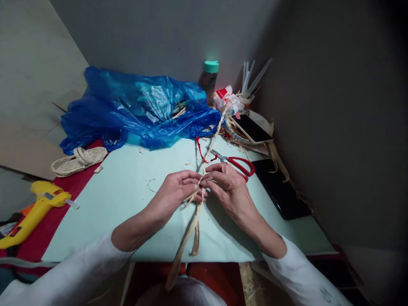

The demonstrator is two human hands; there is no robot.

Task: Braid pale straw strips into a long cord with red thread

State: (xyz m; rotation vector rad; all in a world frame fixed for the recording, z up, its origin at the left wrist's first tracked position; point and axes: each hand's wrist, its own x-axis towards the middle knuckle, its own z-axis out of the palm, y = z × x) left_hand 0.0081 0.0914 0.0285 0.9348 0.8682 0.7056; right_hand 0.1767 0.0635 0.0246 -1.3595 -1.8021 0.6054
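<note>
My left hand (178, 191) and my right hand (228, 187) meet at the middle of the pale green board (127, 187). Both pinch tan straw strips (195, 225) where a plait ends. The finished braid (216, 131) runs away from my fingers toward the back right. Loose strip ends hang down over the board's near edge toward my lap. Red-handled scissors (237, 162) lie just beyond my right hand.
A crumpled blue plastic bag (137, 108) fills the back left. A woven straw piece (78, 160) and a yellow glue gun (35, 210) lie left. A dark phone (280, 191), a teal-capped bottle (209, 78) and clutter sit right, against the wall.
</note>
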